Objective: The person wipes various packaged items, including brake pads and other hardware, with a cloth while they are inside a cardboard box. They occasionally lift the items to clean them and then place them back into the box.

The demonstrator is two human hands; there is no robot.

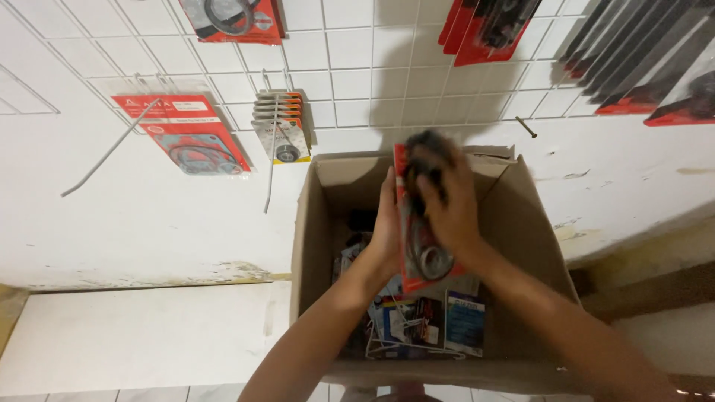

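Before a white grid wall [350,82], both hands [387,231] [450,208] grip, seemingly, one red packet [417,246]

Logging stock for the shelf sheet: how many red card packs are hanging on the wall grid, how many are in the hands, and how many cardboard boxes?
Red card packs hanging on the grid: at least 5, the top-right ones overlap
Red card pack held in left hand and right hand: 1
Cardboard box: 1
Total: at least 7
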